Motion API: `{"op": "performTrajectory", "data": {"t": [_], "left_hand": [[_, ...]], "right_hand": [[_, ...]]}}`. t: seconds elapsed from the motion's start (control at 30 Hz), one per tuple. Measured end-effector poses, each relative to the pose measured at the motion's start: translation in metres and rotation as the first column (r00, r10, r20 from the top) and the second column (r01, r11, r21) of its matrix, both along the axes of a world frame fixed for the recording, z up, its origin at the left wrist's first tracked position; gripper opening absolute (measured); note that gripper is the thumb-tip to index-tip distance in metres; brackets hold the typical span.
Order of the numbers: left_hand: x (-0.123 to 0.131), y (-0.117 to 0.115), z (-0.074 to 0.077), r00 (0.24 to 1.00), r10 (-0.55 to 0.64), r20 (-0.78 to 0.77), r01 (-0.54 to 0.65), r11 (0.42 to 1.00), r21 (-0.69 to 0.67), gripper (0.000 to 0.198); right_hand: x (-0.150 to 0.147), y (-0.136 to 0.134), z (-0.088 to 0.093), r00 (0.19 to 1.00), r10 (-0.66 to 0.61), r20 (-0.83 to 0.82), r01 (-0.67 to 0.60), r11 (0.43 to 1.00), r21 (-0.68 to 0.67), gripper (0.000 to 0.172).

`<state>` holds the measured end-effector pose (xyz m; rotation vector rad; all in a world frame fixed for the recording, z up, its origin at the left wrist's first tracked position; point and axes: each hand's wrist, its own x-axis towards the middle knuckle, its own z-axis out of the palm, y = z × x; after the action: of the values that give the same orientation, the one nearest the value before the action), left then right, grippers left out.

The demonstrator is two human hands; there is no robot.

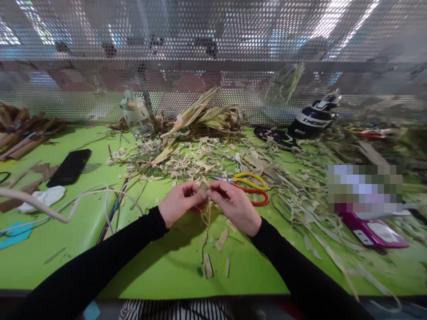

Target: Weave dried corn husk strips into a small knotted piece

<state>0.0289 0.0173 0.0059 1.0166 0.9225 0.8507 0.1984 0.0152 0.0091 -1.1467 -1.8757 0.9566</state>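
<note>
My left hand (178, 202) and my right hand (233, 204) meet above the middle of the green table (160, 266), both in black sleeves. Their fingers pinch a small piece of dried husk (204, 189) between them, and thin strands of it hang down toward the table. Short cut husk strips (213, 249) lie on the table just below the hands. Two pairs of scissors, one with yellow handles (250, 179) and one with red handles (255, 195), lie just right of my right hand.
A heap of dried husks (207, 115) and scraps spreads along the perforated metal screen (213, 53). A black phone (70, 166), white cables (76, 202) and brown sticks (23, 133) lie left. A clear jar (138, 118), a black-white item (315, 118) and a magenta device (373, 231) are also present.
</note>
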Motion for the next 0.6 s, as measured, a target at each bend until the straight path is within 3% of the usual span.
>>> {"op": "performTrajectory", "data": {"t": [0.2,0.3,0.37,0.47,0.6], "left_hand": [[-0.0029,0.0011,0.0016,0.997,0.005,0.076,0.002,0.996,-0.094,0.033],[0.0001,-0.0003,0.0011,0.998,0.028,0.048,-0.032,0.996,0.084,0.029],[0.0019,-0.0018,-0.0002,0.998,0.066,0.004,-0.065,0.967,0.247,0.026],[0.0012,-0.0043,-0.0019,0.988,0.123,-0.091,-0.067,0.885,0.461,0.020],[-0.0042,-0.0066,-0.0020,0.958,0.125,-0.256,0.083,0.738,0.670,0.012]], "right_hand": [[-0.0011,-0.0007,0.0003,0.995,-0.014,-0.096,0.008,0.998,-0.061,0.017],[-0.0019,-0.0019,0.0027,0.983,-0.048,-0.177,0.023,0.990,-0.138,0.013],[-0.0030,-0.0033,0.0034,0.962,-0.071,-0.263,0.020,0.981,-0.191,0.012],[-0.0048,-0.0057,0.0041,0.904,-0.114,-0.411,-0.013,0.956,-0.293,0.015],[-0.0058,-0.0080,0.0068,0.859,-0.175,-0.481,-0.050,0.907,-0.418,0.015]]}}
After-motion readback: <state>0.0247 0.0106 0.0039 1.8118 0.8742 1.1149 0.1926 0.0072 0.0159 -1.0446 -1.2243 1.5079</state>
